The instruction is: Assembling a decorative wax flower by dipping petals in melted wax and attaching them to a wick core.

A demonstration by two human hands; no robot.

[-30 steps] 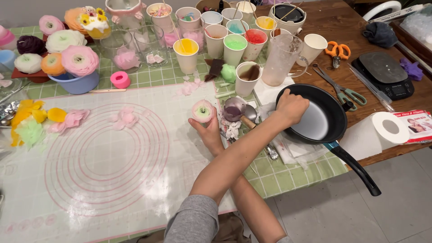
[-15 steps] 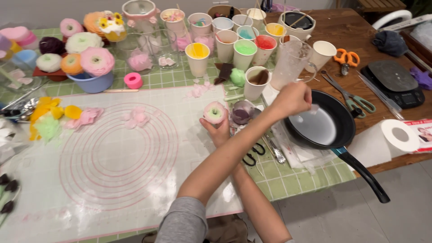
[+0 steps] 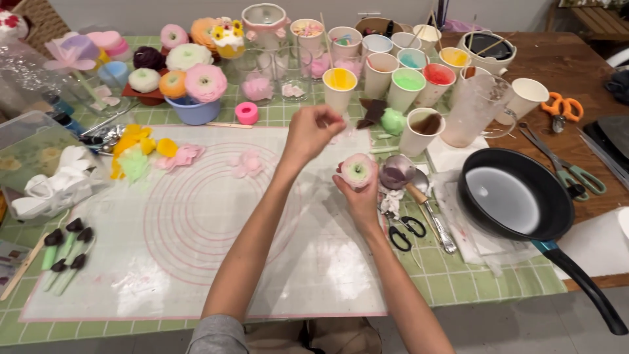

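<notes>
Head view: right hand (image 3: 359, 196) grips the round pink-and-green flower (image 3: 358, 170); pinched left hand (image 3: 313, 131), formerly over the black frying pan (image 3: 511, 196), now at eleven o'clock.

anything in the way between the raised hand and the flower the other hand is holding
Nothing visible. The left hand is raised just up and left of the pink and green flower held in the right hand; only open air over the white mat lies between them.
</notes>
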